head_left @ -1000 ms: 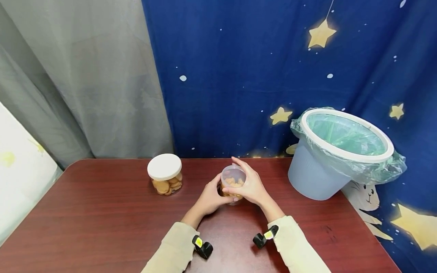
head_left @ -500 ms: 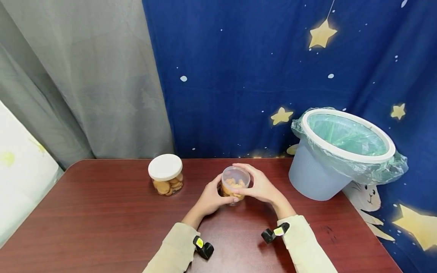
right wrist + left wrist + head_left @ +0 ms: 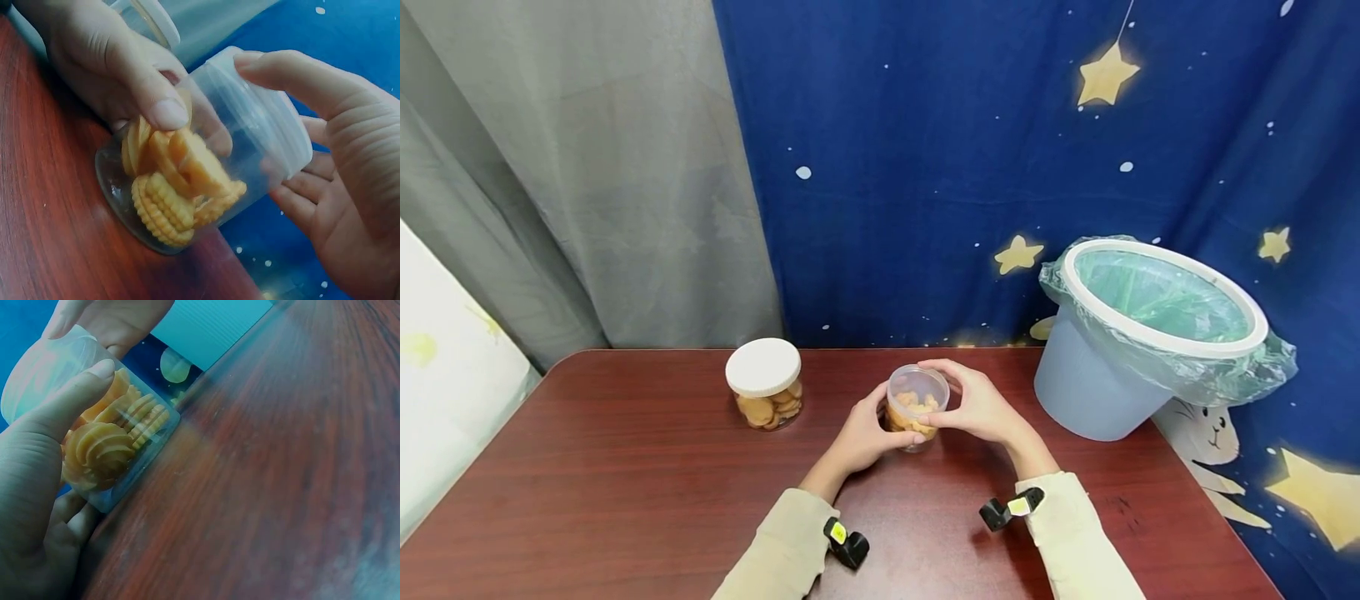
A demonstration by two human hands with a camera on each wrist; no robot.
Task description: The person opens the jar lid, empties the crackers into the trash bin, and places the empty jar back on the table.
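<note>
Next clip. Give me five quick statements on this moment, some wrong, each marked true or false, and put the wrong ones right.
1. The left hand holds the small clear container. True.
2. The right hand lies flat on the table. False: it holds the container near its top.
3. Cookies show inside the container. True.
4. The white-lidded jar stands to the right of both hands. False: it stands to their left.
5. A plastic bag hangs over the rim of the bin. True.

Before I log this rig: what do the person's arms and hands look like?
Left sleeve and right sleeve are long, pale cream. Near each wrist sits a small black camera with a bright yellow patch. Left hand and right hand are ungloved; no cables show.
</note>
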